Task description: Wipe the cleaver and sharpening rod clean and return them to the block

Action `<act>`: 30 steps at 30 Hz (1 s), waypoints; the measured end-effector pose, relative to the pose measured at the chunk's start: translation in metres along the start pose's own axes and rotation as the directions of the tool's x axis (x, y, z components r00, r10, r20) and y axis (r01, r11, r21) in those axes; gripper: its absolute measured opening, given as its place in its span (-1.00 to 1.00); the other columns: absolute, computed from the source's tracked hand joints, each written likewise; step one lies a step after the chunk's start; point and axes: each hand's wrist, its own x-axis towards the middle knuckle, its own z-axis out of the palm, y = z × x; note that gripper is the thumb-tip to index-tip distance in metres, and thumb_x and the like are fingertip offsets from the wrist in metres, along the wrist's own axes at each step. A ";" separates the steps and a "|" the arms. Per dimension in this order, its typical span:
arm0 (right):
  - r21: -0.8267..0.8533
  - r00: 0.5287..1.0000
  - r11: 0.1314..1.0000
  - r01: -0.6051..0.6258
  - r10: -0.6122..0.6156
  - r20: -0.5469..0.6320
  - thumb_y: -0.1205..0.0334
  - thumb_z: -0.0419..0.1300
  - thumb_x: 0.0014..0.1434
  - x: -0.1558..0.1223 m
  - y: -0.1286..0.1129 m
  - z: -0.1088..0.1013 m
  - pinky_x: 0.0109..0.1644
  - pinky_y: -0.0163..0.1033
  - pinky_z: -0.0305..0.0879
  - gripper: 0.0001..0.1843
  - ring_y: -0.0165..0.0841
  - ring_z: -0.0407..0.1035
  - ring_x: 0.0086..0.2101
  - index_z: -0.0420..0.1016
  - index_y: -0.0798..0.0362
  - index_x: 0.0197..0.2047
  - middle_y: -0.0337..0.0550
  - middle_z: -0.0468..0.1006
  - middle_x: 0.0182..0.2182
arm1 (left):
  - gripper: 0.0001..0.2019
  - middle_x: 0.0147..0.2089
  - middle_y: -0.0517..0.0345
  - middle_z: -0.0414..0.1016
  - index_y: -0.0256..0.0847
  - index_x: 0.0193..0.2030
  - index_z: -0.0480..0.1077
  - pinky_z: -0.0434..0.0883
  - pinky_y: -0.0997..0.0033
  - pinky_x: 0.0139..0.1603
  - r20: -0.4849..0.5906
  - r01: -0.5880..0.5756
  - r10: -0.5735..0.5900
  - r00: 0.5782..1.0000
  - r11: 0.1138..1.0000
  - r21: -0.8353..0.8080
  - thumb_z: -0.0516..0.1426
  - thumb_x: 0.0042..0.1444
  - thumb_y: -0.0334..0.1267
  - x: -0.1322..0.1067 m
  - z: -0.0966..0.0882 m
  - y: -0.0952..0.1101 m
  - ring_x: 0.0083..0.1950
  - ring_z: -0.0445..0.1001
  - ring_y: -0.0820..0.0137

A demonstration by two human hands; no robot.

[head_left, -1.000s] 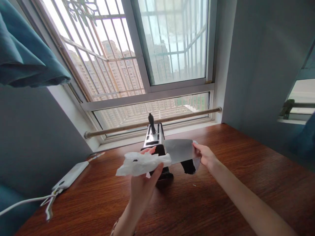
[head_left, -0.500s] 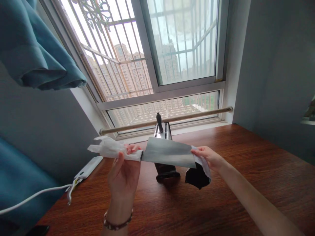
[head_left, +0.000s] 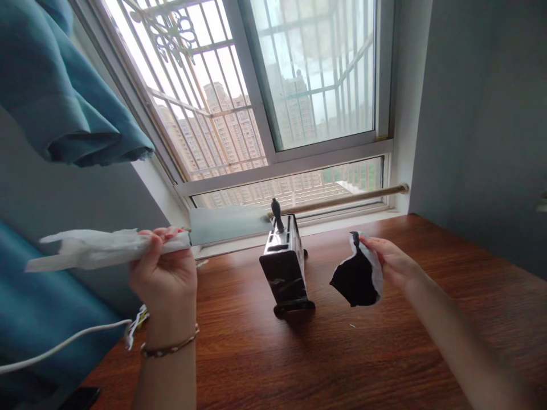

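Note:
My left hand (head_left: 164,259) is closed round the handle of a cleaver, and white paper wraps that handle. The cleaver's wide grey blade (head_left: 226,224) points right, raised in front of the windowsill. On the right, my right hand (head_left: 391,259) pinches a crumpled black-and-white cloth (head_left: 358,273) held above the table. Between the hands a black knife block (head_left: 284,267) stands on the table, with slots in its top. One dark-handled tool (head_left: 277,215) stands in the block, its lower part hidden.
The brown wooden table (head_left: 256,364) reaches to the window wall. A white cable (head_left: 64,347) runs in at the left, beside a blue curtain (head_left: 72,97). A beige rod (head_left: 354,197) crosses the window low down. A dark object (head_left: 81,397) lies at the bottom left.
My left hand has carried the cleaver left and up, away from the cloth. The blade is now apart from my right hand, which still pinches the cloth and has moved slightly right.

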 end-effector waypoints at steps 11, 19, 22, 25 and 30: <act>0.043 0.995 0.998 0.037 -0.033 -0.089 0.39 0.15 0.09 -0.011 -0.016 0.001 -0.52 -0.39 0.35 -0.88 -0.38 0.37 -0.56 0.47 0.25 -0.43 -0.06 0.48 -0.53 | -0.85 -0.40 0.28 0.33 -0.26 -0.34 0.33 0.29 0.44 -0.07 0.138 0.062 -0.085 0.987 0.985 0.164 0.12 -0.03 -0.56 0.019 0.003 -0.038 -0.28 0.30 0.54; 0.029 0.992 0.996 0.084 -0.081 -0.093 0.30 0.28 -0.03 -0.013 -0.022 -0.009 -0.47 -0.36 0.39 -0.83 -0.35 0.39 -0.51 0.48 0.22 -0.35 -0.06 0.50 -0.47 | -0.84 -0.38 0.24 0.33 -0.26 -0.34 0.36 0.33 0.42 -0.11 0.150 0.044 -0.074 0.986 0.979 0.199 0.18 -0.10 -0.51 0.024 0.003 -0.038 -0.29 0.33 0.51; 0.032 0.988 0.996 0.078 -0.073 -0.136 0.31 0.27 -0.02 -0.015 -0.024 -0.009 -0.48 -0.37 0.39 -0.85 -0.36 0.40 -0.51 0.48 0.20 -0.34 -0.07 0.51 -0.46 | -0.82 -0.38 0.22 0.33 -0.21 -0.35 0.39 0.34 0.42 -0.12 0.139 0.021 -0.053 0.989 0.976 0.216 0.21 -0.14 -0.47 0.025 0.005 -0.038 -0.29 0.33 0.49; 0.027 0.988 0.995 0.095 -0.091 -0.124 0.29 0.28 -0.02 -0.018 -0.027 -0.007 -0.49 -0.38 0.38 -0.85 -0.36 0.39 -0.53 0.48 0.18 -0.35 -0.10 0.50 -0.48 | -0.82 -0.38 0.22 0.32 -0.19 -0.36 0.40 0.34 0.43 -0.12 0.137 0.028 -0.061 0.989 0.972 0.234 0.23 -0.17 -0.45 0.024 0.008 -0.036 -0.30 0.33 0.48; 0.012 0.984 0.993 0.122 -0.119 -0.129 0.24 0.36 -0.14 -0.023 -0.030 -0.005 -0.53 -0.39 0.36 -0.75 -0.36 0.38 -0.55 0.47 0.19 -0.38 -0.10 0.48 -0.52 | -0.82 -0.40 0.21 0.33 -0.19 -0.39 0.41 0.34 0.45 -0.15 0.133 0.054 -0.090 0.987 0.966 0.253 0.25 -0.20 -0.43 0.021 0.013 -0.033 -0.32 0.33 0.48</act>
